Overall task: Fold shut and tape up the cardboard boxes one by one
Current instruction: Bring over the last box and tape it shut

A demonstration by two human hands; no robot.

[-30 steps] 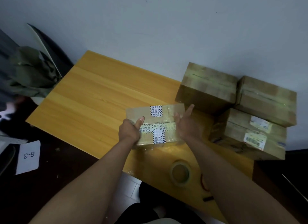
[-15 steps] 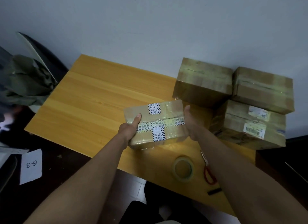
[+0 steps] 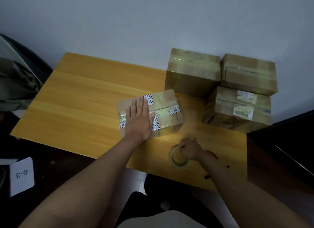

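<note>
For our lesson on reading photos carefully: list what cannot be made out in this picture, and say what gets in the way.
- Head view: the printed tape under the left hand on the small box; the hand covers it.
- Head view: the scissors; the right hand, gripping the tape roll, and its wrist hide most of them.
- Head view: the label on the stacked box; print too small.

A yellow wooden bench (image 3: 81,98) carries a small taped box (image 3: 167,109) near its middle, three larger taped boxes (image 3: 192,73) clustered at the far right corner, and a tape roll (image 3: 178,158) by the near edge.
</note>
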